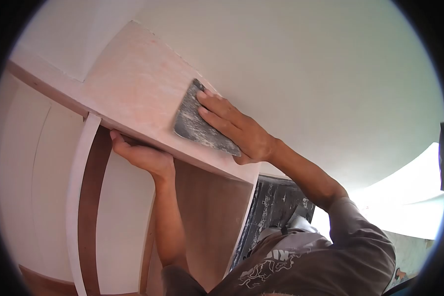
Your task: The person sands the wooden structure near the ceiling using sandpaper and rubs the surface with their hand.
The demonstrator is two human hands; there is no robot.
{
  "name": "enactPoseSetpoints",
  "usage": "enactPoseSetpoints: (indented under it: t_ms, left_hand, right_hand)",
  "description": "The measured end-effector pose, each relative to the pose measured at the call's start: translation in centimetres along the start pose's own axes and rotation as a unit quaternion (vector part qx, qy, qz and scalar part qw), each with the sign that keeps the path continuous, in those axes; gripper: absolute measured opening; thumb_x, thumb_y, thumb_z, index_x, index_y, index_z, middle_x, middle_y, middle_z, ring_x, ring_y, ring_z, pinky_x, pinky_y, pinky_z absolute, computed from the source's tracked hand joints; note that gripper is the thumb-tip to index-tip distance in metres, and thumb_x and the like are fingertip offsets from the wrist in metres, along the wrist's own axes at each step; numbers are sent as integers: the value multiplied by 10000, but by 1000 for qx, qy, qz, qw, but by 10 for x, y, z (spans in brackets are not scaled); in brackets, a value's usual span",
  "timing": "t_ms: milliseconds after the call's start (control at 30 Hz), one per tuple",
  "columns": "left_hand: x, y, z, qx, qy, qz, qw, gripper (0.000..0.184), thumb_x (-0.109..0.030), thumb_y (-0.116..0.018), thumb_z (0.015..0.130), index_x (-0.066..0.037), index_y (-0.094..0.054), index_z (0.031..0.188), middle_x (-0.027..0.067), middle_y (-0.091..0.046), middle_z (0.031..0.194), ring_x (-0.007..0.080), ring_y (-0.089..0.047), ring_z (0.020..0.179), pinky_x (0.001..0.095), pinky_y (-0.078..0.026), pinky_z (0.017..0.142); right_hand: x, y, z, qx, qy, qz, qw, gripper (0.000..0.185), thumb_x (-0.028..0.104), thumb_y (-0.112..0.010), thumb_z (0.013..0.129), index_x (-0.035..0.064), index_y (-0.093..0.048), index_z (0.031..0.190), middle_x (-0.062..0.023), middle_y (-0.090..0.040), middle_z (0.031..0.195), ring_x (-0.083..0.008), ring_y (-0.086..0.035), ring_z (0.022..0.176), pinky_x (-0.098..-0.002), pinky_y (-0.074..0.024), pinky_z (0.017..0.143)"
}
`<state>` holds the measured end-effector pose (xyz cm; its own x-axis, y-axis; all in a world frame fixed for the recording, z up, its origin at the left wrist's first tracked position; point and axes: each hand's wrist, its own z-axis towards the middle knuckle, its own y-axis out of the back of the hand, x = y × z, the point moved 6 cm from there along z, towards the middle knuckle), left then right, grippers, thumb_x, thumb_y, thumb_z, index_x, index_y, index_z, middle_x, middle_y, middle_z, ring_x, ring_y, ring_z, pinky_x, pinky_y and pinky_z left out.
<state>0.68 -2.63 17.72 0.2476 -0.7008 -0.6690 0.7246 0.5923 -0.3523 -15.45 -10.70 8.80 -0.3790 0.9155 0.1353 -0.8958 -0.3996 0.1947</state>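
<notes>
My right hand [239, 123] lies over a dark grey sanding pad [197, 118], its fingers stretched across the pad. The pad is dusted with white powder and lies flat against a pinkish, patchy plastered top [128, 74]. My left hand [145, 155] is below the front edge [182, 152] of this top, palm up against the underside. One digit of that hand reaches left along the edge; its other fingers are mostly hidden.
Under the top are brown inner panels [202, 207] and a pale upright divider [86, 197]. A smooth cream wall [301, 89] curves up behind it. Dark, white-streaked flooring [271, 202] shows below at right, with bright light [409, 197] beyond.
</notes>
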Motion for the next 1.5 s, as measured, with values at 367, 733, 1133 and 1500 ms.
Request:
enactPoseSetpoints:
  t_ms: [367,733,1133,1500]
  left_hand:
    - [4,4,1,6,6,5,1000,620,-449,-291,1049,20,-438,1427,141,-439,1469,246,-427,1351,393,-353,1132]
    - [4,1,-1,0,27,0,1000,627,-459,-304,1049,19,-434,1433,138,-436,1472,245,-420,1355,392,-339,1140]
    - [8,7,8,42,23,-22,999,628,-449,-317,1059,18,-398,1470,140,-418,1493,238,-409,1361,379,-327,1147]
    - [6,11,7,35,28,-22,999,625,-432,-323,1068,38,-384,1475,147,-425,1483,237,-419,1349,361,-320,1149]
  right_hand:
    - [-2,-1,8,-14,8,-27,999,854,293,-632,824,-22,-315,1552,-252,-244,1631,-418,-251,1511,-511,-217,1241]
    - [1,8,45,-25,35,-51,998,892,-2,-692,707,-19,-343,1528,-238,-311,1594,-409,-295,1489,-487,-295,1225]
    - [0,3,70,-38,8,-63,997,960,690,-447,935,-26,-309,1560,-241,-238,1640,-418,-226,1523,-502,-200,1239]
    - [-1,9,92,-30,41,-68,996,874,512,-536,902,-12,-309,1563,-241,-238,1640,-410,-215,1528,-506,-205,1239]
